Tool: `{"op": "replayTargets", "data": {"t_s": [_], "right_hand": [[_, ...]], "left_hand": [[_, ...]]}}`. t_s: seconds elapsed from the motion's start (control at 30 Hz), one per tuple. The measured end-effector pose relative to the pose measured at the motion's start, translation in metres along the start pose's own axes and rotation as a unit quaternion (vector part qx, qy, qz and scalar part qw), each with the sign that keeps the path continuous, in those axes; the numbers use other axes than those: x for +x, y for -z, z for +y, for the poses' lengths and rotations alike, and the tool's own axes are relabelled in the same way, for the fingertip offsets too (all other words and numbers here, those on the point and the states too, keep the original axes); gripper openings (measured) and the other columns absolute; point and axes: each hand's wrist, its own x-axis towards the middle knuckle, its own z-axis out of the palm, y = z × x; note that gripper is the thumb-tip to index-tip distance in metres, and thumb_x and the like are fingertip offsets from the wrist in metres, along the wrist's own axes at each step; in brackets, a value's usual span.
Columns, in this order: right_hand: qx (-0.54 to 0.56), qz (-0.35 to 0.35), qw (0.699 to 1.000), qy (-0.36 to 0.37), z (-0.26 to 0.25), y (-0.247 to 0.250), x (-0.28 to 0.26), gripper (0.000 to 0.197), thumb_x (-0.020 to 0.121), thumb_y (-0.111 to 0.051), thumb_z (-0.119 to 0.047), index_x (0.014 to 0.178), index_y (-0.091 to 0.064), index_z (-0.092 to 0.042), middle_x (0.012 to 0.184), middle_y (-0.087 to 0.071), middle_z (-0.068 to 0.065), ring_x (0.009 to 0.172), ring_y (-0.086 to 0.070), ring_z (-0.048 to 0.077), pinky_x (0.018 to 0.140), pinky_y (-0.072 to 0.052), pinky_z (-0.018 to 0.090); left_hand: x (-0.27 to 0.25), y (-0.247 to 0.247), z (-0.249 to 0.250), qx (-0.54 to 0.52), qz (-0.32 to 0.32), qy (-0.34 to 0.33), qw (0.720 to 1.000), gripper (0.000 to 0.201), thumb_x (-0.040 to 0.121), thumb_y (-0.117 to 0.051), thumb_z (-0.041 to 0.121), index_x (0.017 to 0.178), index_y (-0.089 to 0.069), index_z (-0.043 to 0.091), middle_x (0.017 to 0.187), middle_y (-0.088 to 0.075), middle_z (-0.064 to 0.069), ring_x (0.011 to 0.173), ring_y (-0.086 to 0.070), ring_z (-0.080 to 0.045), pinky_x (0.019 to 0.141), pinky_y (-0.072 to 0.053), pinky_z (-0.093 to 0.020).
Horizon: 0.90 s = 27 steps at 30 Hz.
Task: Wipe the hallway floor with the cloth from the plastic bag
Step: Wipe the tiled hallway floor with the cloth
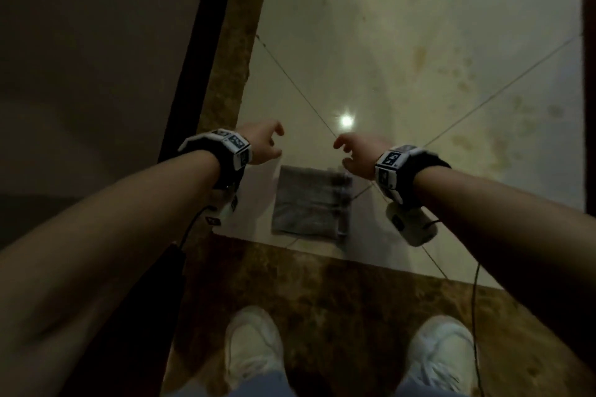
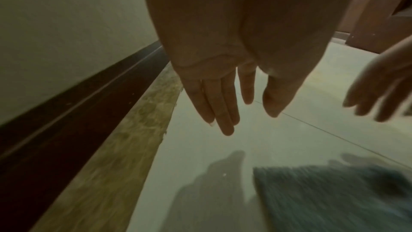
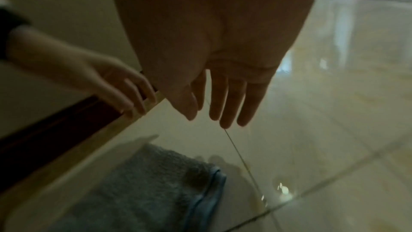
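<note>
A folded grey-blue cloth (image 1: 311, 201) lies flat on the pale glossy floor tiles (image 1: 403, 51), just beyond the brown marble border. It shows again as the cloth (image 2: 334, 197) and the cloth (image 3: 153, 183) below each wrist. My left hand (image 1: 264, 145) hovers above the cloth's far left corner, fingers straight and empty; its fingers (image 2: 220, 108) hang over bare tile. My right hand (image 1: 354, 151) hovers above the far right corner, fingers (image 3: 225, 105) straight, holding nothing. Neither hand touches the cloth. No plastic bag is in view.
A wall with a dark skirting board (image 1: 200, 51) runs along the left. A brown marble border (image 1: 338, 293) crosses under my white shoes (image 1: 251, 345). Yellowish smudges (image 1: 464, 87) mark the tiles to the right. Dark wooden furniture (image 2: 374, 11) stands far ahead.
</note>
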Motion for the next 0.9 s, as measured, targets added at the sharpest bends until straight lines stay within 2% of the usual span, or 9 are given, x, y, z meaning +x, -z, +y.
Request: {"op": "replayTargets", "data": {"t_s": [0.1, 0.23, 0.4, 0.47, 0.57, 0.63, 0.73, 0.83, 0.9], "right_hand": [[-0.125, -0.006, 0.988, 0.091, -0.01, 0.0, 0.016, 0.042, 0.095, -0.057, -0.025, 0.136, -0.051, -0.026, 0.131, -0.057, 0.002, 0.117, -0.056, 0.024, 0.086, -0.043, 0.031], [-0.25, -0.031, 0.948, 0.192, -0.029, -0.007, 0.013, 0.042, 0.097, -0.055, -0.033, 0.138, -0.049, -0.028, 0.134, -0.053, 0.002, 0.121, -0.051, 0.024, 0.09, -0.044, 0.035], [-0.298, -0.034, 0.925, 0.235, -0.036, -0.031, 0.002, 0.033, 0.096, -0.051, -0.038, 0.125, -0.058, -0.024, 0.125, -0.058, 0.004, 0.117, -0.054, 0.028, 0.084, -0.047, 0.036], [-0.309, -0.03, 0.913, 0.265, -0.029, -0.047, 0.002, 0.041, 0.096, -0.049, -0.043, 0.132, -0.054, -0.023, 0.136, -0.052, 0.004, 0.125, -0.049, 0.029, 0.092, -0.047, 0.037], [-0.331, -0.059, 0.903, 0.268, -0.016, -0.065, -0.002, 0.068, 0.096, -0.047, -0.05, 0.154, -0.02, -0.028, 0.162, -0.013, 0.003, 0.147, -0.018, 0.031, 0.115, -0.029, 0.048], [-0.355, -0.072, 0.895, 0.259, -0.007, -0.077, -0.005, 0.079, 0.095, -0.046, -0.053, 0.156, 0.001, -0.033, 0.164, 0.005, 0.006, 0.15, -0.002, 0.034, 0.119, -0.017, 0.053], [-0.351, -0.074, 0.896, 0.262, 0.007, -0.101, -0.011, 0.077, 0.097, -0.04, -0.053, 0.154, 0.011, -0.04, 0.164, 0.013, 0.008, 0.149, 0.009, 0.039, 0.119, -0.005, 0.059], [-0.33, -0.046, 0.906, 0.261, 0.022, -0.13, -0.016, 0.073, 0.099, -0.034, -0.054, 0.151, 0.016, -0.043, 0.162, 0.022, 0.007, 0.146, 0.02, 0.039, 0.116, 0.011, 0.06], [-0.319, -0.033, 0.909, 0.266, 0.031, -0.144, -0.023, 0.077, 0.099, -0.036, -0.055, 0.15, 0.02, -0.043, 0.159, 0.027, 0.007, 0.143, 0.027, 0.039, 0.112, 0.018, 0.061]], "left_hand": [[0.023, -0.007, 0.003, 0.046, 0.015, -0.026, 0.999, 0.047, 0.092, -0.061, 0.038, 0.134, -0.047, 0.022, 0.122, -0.064, -0.002, 0.107, -0.062, -0.025, 0.09, -0.049, -0.035], [0.03, -0.017, 0.012, 0.08, 0.025, -0.053, 0.995, 0.045, 0.094, -0.058, 0.04, 0.134, -0.047, 0.025, 0.123, -0.063, 0.0, 0.109, -0.06, -0.023, 0.088, -0.046, -0.033], [0.015, -0.004, 0.018, 0.1, 0.041, -0.065, 0.992, 0.041, 0.095, -0.056, 0.037, 0.133, -0.05, 0.02, 0.126, -0.062, -0.003, 0.111, -0.059, -0.024, 0.089, -0.045, -0.032], [0.014, 0.004, 0.018, 0.101, 0.062, -0.049, 0.992, 0.041, 0.096, -0.055, 0.036, 0.133, -0.051, 0.019, 0.128, -0.061, -0.004, 0.112, -0.059, -0.026, 0.089, -0.047, -0.034], [0.013, -0.004, 0.014, 0.096, 0.135, -0.001, 0.986, 0.043, 0.095, -0.055, 0.032, 0.134, -0.049, 0.016, 0.126, -0.06, -0.008, 0.114, -0.058, -0.031, 0.088, -0.045, -0.035], [0.019, -0.024, 0.011, 0.073, 0.118, -0.008, 0.99, 0.049, 0.091, -0.057, 0.038, 0.135, -0.046, 0.021, 0.123, -0.062, -0.009, 0.111, -0.06, -0.032, 0.09, -0.049, -0.037], [0.027, -0.05, 0.002, 0.067, 0.085, -0.014, 0.994, 0.048, 0.089, -0.054, 0.044, 0.133, -0.046, 0.025, 0.119, -0.066, -0.008, 0.105, -0.063, -0.031, 0.088, -0.051, -0.038], [0.032, -0.062, -0.014, 0.097, 0.089, -0.017, 0.991, 0.035, 0.093, -0.053, 0.037, 0.124, -0.052, 0.021, 0.114, -0.067, -0.007, 0.101, -0.063, -0.03, 0.085, -0.051, -0.037], [0.031, -0.06, -0.018, 0.12, 0.103, -0.022, 0.987, 0.029, 0.093, -0.053, 0.035, 0.118, -0.054, 0.021, 0.114, -0.066, -0.006, 0.1, -0.063, -0.029, 0.084, -0.051, -0.037]]}}
